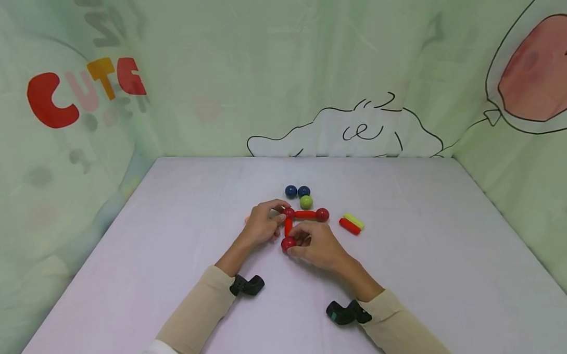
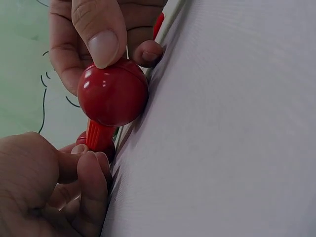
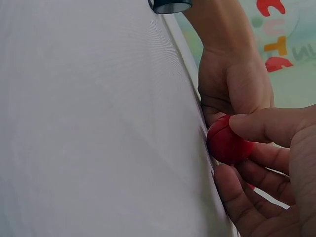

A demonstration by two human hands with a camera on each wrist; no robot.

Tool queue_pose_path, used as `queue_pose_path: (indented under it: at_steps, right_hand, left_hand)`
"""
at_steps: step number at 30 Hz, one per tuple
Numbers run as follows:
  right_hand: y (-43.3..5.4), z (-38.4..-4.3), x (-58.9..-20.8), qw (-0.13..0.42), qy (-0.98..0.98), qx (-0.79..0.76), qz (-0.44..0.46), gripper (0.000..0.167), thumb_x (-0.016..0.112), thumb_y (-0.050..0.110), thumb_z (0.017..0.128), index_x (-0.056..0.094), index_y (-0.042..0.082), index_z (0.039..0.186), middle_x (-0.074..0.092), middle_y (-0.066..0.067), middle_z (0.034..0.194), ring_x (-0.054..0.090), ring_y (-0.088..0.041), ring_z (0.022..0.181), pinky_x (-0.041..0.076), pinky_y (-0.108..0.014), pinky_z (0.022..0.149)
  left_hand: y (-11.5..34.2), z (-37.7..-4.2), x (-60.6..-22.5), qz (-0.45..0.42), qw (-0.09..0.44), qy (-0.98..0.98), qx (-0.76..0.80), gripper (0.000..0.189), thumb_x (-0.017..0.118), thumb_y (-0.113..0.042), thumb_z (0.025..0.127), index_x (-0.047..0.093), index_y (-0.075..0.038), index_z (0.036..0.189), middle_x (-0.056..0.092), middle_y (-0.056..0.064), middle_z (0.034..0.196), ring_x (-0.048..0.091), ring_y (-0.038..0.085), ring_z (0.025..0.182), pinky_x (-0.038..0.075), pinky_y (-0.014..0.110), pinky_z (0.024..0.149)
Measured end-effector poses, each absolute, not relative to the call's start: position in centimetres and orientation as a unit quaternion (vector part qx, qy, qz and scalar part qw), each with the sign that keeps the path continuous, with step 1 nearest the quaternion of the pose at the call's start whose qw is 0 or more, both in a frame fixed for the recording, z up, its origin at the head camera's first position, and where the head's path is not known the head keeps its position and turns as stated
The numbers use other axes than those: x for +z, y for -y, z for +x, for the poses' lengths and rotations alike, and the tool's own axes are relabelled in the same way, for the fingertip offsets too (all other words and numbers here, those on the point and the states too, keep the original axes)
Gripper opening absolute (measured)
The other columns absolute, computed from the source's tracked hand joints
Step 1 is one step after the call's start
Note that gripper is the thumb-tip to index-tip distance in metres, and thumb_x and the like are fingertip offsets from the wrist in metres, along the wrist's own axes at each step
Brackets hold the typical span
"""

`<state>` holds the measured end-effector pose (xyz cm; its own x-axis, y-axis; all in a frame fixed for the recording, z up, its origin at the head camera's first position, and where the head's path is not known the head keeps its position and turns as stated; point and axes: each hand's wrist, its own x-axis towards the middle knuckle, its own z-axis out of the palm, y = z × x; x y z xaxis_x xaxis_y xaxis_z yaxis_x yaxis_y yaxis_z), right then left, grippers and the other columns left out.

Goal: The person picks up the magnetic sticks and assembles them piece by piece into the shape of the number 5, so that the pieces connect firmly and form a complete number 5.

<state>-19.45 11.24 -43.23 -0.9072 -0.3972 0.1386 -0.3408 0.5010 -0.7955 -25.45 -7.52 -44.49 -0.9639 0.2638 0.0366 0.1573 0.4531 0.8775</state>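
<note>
An L-shaped assembly of red balls and red rods lies on the table. My left hand [image 1: 261,222] pinches its corner ball [image 1: 289,213], where the two rods meet. A red rod [image 1: 305,215] runs right from there to another red ball [image 1: 322,215]. The second rod [image 1: 288,227] runs toward me to the near red ball [image 1: 288,244]. My right hand [image 1: 319,245] grips this near ball between thumb and fingers. In the left wrist view the near ball [image 2: 113,94] sits under my right thumb; in the right wrist view fingers partly hide the ball [image 3: 227,140].
Beyond the assembly are two dark blue balls [image 1: 291,192] and a green ball [image 1: 306,202]. To the right, a loose red rod [image 1: 349,226] lies against a yellow-green rod [image 1: 354,221]. Something pinkish [image 1: 246,219] shows beside my left hand, mostly hidden. Printed cloth hangs behind the white table [image 1: 426,244].
</note>
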Motion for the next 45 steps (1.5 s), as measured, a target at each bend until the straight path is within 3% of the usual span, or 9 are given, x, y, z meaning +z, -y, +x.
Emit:
queue_pose_path:
  at_steps: [5,11,19,24,30,35,45]
  right_hand:
    - [-11.3,-19.5,-43.2,0.031,-0.865,-0.451,-0.217,0.021,0.082,0.01,0.083,0.074,0.01,0.102,0.069,0.003,0.091,0.063,-0.017,0.087,0.057,-0.03,0.08]
    - [-11.6,-19.5,-42.7,0.041,-0.868,-0.446,-0.214,0.023,0.08,0.014,0.085,0.072,0.008,0.105,0.07,0.0,0.094,0.064,-0.017,0.089,0.058,-0.033,0.082]
    - [-14.2,-20.1,-40.4,0.0,-0.874,-0.46,-0.159,0.018,0.072,0.013,0.093,0.072,0.003,0.107,0.07,-0.004,0.095,0.064,-0.022,0.088,0.058,-0.034,0.075]
    - [-16.5,-20.5,-39.0,-0.008,-0.892,-0.436,-0.121,0.016,0.071,0.015,0.095,0.072,0.004,0.107,0.068,-0.008,0.095,0.062,-0.025,0.08,0.057,-0.032,0.063]
    - [-18.8,-21.1,-38.2,0.016,-0.92,-0.379,-0.097,0.018,0.07,0.018,0.095,0.071,0.005,0.107,0.067,-0.01,0.097,0.061,-0.022,0.072,0.054,-0.03,0.061]
    - [-19.8,-21.7,-38.1,0.034,-0.945,-0.315,-0.081,0.02,0.071,0.016,0.093,0.07,0.001,0.107,0.065,-0.01,0.094,0.057,-0.023,0.078,0.05,-0.031,0.063]
    - [-19.5,-22.6,-38.4,0.088,-0.964,-0.245,-0.053,0.017,0.071,0.012,0.09,0.068,0.0,0.102,0.063,-0.011,0.089,0.058,-0.026,0.08,0.051,-0.032,0.063]
  left_hand:
    - [7.6,-25.4,-44.5,0.125,0.056,-0.85,0.509,0.029,0.062,-0.006,0.1,0.067,-0.017,0.126,0.066,0.009,0.114,0.062,0.016,0.05,0.054,0.028,0.048]
    - [8.5,-24.8,-44.3,0.13,0.107,-0.84,0.516,0.045,0.062,-0.013,0.101,0.054,-0.02,0.145,0.061,0.01,0.127,0.067,0.019,0.065,0.059,0.032,0.06]
    - [9.4,-24.2,-42.5,0.195,0.185,-0.834,0.483,0.078,0.08,-0.024,0.087,0.041,-0.027,0.155,0.041,0.004,0.152,0.069,0.025,0.076,0.056,0.037,0.072]
    - [9.2,-24.3,-42.1,0.212,0.201,-0.84,0.457,0.087,0.086,-0.022,0.081,0.041,-0.026,0.156,0.043,0.004,0.147,0.067,0.023,0.078,0.056,0.035,0.069]
    - [9.1,-24.2,-41.9,0.225,0.199,-0.854,0.426,0.095,0.091,-0.02,0.074,0.042,-0.024,0.155,0.042,0.001,0.147,0.064,0.021,0.083,0.054,0.033,0.07]
    - [8.9,-24.4,-41.8,0.223,0.195,-0.86,0.416,0.094,0.091,-0.019,0.074,0.042,-0.021,0.155,0.041,0.0,0.151,0.063,0.02,0.083,0.055,0.033,0.069]
    - [8.8,-24.4,-41.8,0.22,0.204,-0.852,0.43,0.095,0.09,-0.016,0.075,0.039,-0.018,0.156,0.042,0.002,0.147,0.063,0.02,0.077,0.055,0.032,0.066]
